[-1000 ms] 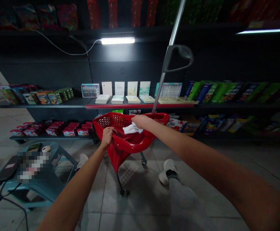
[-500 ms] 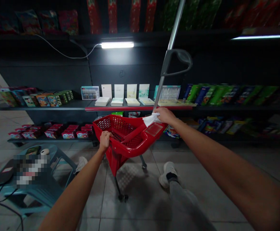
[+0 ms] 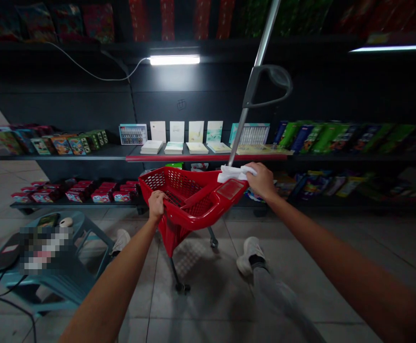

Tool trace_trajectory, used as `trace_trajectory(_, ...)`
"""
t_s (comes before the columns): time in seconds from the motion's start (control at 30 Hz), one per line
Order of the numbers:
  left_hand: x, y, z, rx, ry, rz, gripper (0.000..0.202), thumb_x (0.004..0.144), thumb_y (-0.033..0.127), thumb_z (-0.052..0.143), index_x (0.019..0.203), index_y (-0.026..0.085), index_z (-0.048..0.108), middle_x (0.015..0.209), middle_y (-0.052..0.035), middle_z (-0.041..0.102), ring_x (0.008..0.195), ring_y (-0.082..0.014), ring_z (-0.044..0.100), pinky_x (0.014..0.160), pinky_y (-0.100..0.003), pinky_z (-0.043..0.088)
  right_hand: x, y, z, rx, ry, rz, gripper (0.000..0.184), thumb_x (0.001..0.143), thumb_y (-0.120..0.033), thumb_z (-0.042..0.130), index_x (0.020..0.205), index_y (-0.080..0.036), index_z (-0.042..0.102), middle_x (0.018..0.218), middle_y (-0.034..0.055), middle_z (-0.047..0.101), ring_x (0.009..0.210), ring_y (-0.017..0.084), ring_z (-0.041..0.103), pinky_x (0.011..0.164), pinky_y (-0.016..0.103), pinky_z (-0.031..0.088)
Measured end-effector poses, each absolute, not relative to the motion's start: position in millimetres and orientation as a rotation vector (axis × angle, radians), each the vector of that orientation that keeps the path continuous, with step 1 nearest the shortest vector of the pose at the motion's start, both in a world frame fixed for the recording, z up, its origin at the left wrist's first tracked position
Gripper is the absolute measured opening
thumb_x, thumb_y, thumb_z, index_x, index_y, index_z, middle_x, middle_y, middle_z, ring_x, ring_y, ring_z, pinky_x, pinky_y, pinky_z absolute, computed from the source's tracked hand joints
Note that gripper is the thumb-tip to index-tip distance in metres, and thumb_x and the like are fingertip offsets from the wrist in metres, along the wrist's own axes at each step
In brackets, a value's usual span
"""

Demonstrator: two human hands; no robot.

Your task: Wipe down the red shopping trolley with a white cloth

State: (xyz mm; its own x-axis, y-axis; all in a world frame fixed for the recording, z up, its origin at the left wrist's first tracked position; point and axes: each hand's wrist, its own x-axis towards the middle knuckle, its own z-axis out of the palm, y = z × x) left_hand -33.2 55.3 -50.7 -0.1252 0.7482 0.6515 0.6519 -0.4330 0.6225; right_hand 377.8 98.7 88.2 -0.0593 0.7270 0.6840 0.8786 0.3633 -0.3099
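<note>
A red plastic shopping cart (image 3: 193, 220) with perforated basket walls stands before me on wheeled legs. My left hand (image 3: 157, 205) is closed around its near left rim. In my right hand (image 3: 261, 180) I pinch a white cloth (image 3: 232, 173), which lies against the cart's right rim, beside the framed panel on the handle. A metal pole (image 3: 252, 85) with a dark looped grip rises just behind the cloth; where its lower end is fixed is hidden.
Behind the cart, a dark shelf (image 3: 179, 157) with a red edge bears upright cards, boxes and bags. Red packs (image 3: 80, 190) line the lower shelf. A blue-grey stool (image 3: 68, 267) stands at left with a phone, a mouse and cables. A lamp (image 3: 174, 60) shines above.
My right hand has moved to the right along the cart's rim, drawing the cloth with it. My left hand keeps its hold on the rim. The view has tilted slightly.
</note>
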Motion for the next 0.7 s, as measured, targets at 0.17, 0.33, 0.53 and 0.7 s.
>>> trace_trajectory(0.17,-35,56,-51,2.029,1.611,1.609,0.023,0.084,0.023,0.048,0.065,0.023,0.060,0.081,-0.0075,0.068,0.100,-0.0257,0.063,0.102,-0.041,0.048,347,38,86,-1.255,-1.737,-0.200,0.029,0.080,-0.016,0.051,0.099,-0.018,0.073,0.101,0.0114,0.071,0.099,0.028,0.063,0.093,0.040,0.049)
trace_trajectory(0.33,-37,58,-53,2.006,1.596,1.619,0.028,0.087,0.023,0.044,0.064,0.024,0.060,0.080,-0.0077,0.068,0.102,-0.0254,0.062,0.101,-0.041,0.049,283,-43,95,-0.930,-1.948,-0.084,0.025,0.078,-0.009,0.056,0.094,-0.021,0.071,0.096,0.0080,0.070,0.096,0.027,0.060,0.089,0.040,0.049)
trace_trajectory(0.53,-43,61,-53,1.971,1.579,1.629,0.027,0.084,0.022,0.044,0.061,0.024,0.059,0.082,-0.0074,0.069,0.102,-0.0246,0.063,0.100,-0.040,0.050,222,-111,97,-0.765,-2.182,-0.004,0.035,0.083,-0.011,0.060,0.115,-0.020,0.069,0.116,0.0088,0.068,0.109,0.028,0.055,0.100,0.045,0.044)
trace_trajectory(0.7,-53,57,-45,1.943,1.569,1.608,0.028,0.082,0.022,0.044,0.056,0.024,0.054,0.075,-0.0057,0.068,0.099,-0.0228,0.064,0.097,-0.037,0.051,232,-113,98,-0.604,-2.308,-0.082,0.028,0.090,-0.026,0.061,0.116,-0.023,0.068,0.124,0.0088,0.066,0.114,0.028,0.054,0.101,0.046,0.042)
